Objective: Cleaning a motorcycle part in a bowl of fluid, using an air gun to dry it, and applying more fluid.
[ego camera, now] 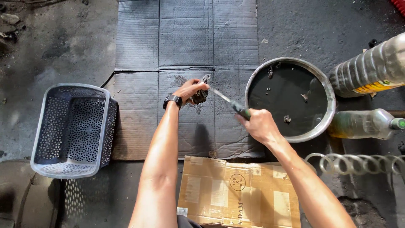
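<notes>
Fingers of the left hand [190, 89], a black watch [173, 100] on its wrist, close around a small greasy metal part [201, 93] held just above the grey cardboard mat [185, 38]. Right hand [258, 125] is clenched on the dark handle of a screwdriver [230, 102], whose shaft reaches to the part. Just right of that hand sits a round metal pan [291, 137] of black oil with two plastic bottles [371, 69] beside it. A perforated grey plastic basket [71, 128] stands well left; a flattened brown carton [240, 194] lies nearest the person.
</notes>
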